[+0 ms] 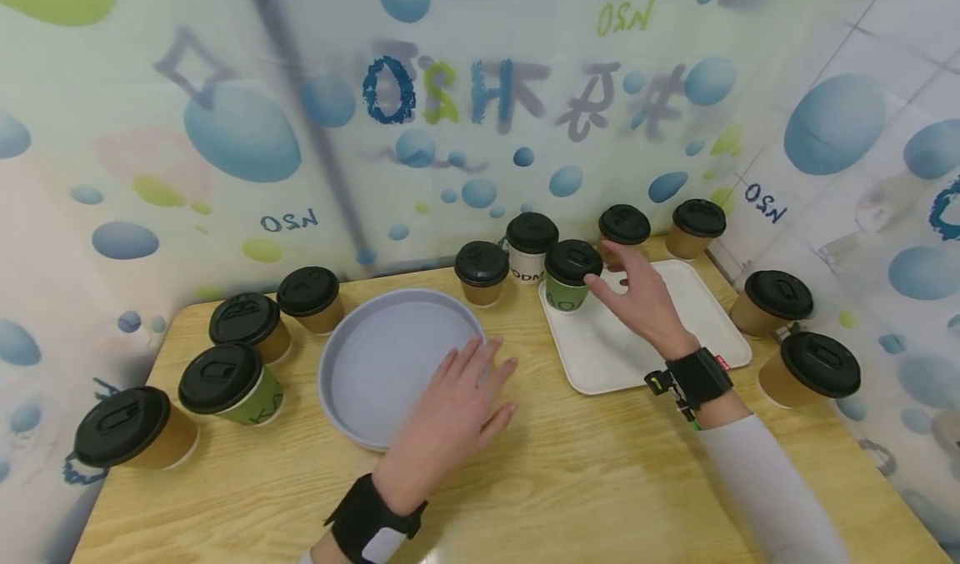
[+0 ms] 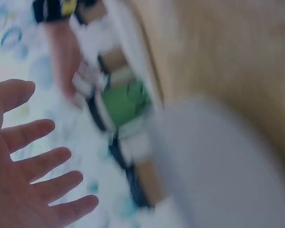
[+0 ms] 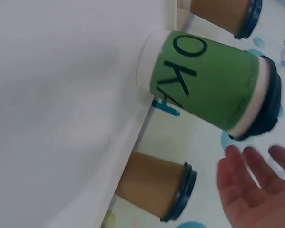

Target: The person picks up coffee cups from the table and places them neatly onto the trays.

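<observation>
A green-sleeved paper cup with a black lid [image 1: 567, 291] stands upright at the back left corner of the white rectangular tray [image 1: 592, 364]. Just right of its lid is my right hand [image 1: 641, 297], fingers spread and relaxed; the right wrist view shows a gap between the fingertips and the green cup [image 3: 204, 83]. My left hand [image 1: 457, 406] hovers over the right rim of a round grey tray [image 1: 390, 364], holding nothing. The left wrist view shows its fingers [image 2: 42, 164] straight and apart. Whether it touches the rim, I cannot tell.
Behind the green cup stand a white cup [image 1: 528, 256] and a brown cup [image 1: 482, 277]. More brown cups [image 1: 693, 231] line the tray's back and right side. Several lidded cups, one green-sleeved [image 1: 255, 397], stand left of the round tray. A patterned curtain [image 1: 337, 172] rises behind the table.
</observation>
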Demonstrator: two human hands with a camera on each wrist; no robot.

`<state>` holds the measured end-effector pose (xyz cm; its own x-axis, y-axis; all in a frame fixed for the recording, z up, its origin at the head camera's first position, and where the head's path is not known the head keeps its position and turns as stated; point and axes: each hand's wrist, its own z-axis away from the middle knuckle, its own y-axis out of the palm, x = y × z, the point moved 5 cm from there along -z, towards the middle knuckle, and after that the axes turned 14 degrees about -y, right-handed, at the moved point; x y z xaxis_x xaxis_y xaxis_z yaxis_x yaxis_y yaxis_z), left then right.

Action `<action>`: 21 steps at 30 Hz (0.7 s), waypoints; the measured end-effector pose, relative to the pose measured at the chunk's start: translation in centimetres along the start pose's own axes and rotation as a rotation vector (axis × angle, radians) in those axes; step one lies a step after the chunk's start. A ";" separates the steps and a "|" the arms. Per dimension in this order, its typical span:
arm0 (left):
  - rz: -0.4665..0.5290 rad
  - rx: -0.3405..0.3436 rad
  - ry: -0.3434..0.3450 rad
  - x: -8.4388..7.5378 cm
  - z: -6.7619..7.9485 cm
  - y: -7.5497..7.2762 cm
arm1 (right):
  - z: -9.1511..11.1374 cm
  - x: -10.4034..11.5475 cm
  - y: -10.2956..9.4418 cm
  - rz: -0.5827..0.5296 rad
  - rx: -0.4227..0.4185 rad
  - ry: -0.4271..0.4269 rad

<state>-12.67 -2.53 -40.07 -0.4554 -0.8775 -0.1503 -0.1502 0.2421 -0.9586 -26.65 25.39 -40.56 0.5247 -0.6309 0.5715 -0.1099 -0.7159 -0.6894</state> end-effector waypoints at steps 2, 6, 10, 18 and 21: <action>-0.018 0.066 0.053 -1.8 -0.4 1.4 | 0.4 0.3 -0.9 0.031 -0.047 -0.034; -0.048 0.163 0.112 -4.5 -1.3 4.4 | 1.0 0.4 -2.0 0.065 -0.098 -0.066; -0.079 0.191 0.154 -6.1 -2.4 6.4 | 1.3 -0.1 -2.3 0.086 -0.106 -0.057; -0.127 0.120 0.189 -7.1 -4.4 8.3 | 1.1 -1.4 -2.9 0.106 -0.167 -0.029; -0.148 0.106 0.197 -7.3 -4.8 8.6 | 0.9 -1.8 -3.3 0.096 -0.194 -0.007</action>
<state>-14.86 7.94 -46.05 -0.5987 -0.8003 0.0334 -0.1400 0.0635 -0.9881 -26.47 29.21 -39.74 0.5096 -0.6972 0.5043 -0.3196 -0.6975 -0.6414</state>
